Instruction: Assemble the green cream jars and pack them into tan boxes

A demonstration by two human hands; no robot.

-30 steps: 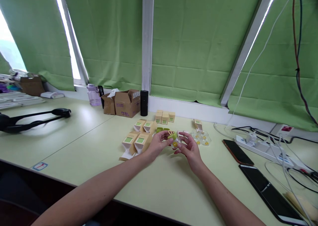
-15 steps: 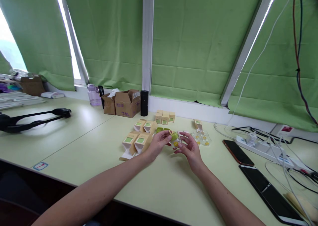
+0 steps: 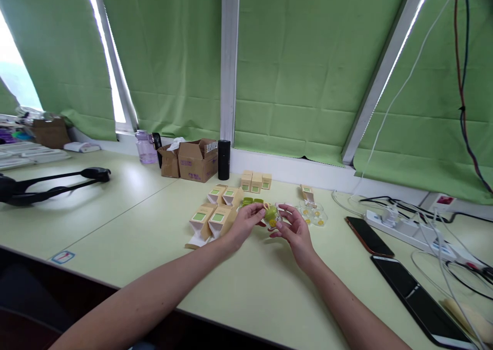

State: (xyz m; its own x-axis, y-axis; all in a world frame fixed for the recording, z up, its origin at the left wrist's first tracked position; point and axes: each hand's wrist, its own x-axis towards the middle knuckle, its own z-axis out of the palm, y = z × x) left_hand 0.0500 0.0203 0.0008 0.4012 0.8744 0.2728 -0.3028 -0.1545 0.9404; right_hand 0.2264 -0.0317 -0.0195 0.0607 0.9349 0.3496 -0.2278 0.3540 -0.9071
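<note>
Between my hands, above the table, is a small rounded green object (image 3: 270, 213) with a pale loop at its top. A clear plastic piece with a yellow spot (image 3: 273, 222) sits against its lower side; whether the two are joined I cannot tell. My left hand (image 3: 249, 219) pinches the green object from the left. With thumb and fingers closed, my right hand (image 3: 294, 230) grips the clear piece from the right. Just behind my left hand lie more green pieces (image 3: 252, 201). Several clear plastic pieces with yellow spots (image 3: 314, 214) rest beyond my right hand.
Several small open cardboard boxes (image 3: 219, 217) stand left of my hands, with more small boxes (image 3: 256, 181) behind. A black bottle (image 3: 224, 159) and larger cartons (image 3: 198, 160) line the wall. At right are phones (image 3: 370, 236) and a power strip (image 3: 408, 232) with cables.
The green object has tilted and come down slightly over the clear piece between my fingers. Both hands stay in almost the same place.
</note>
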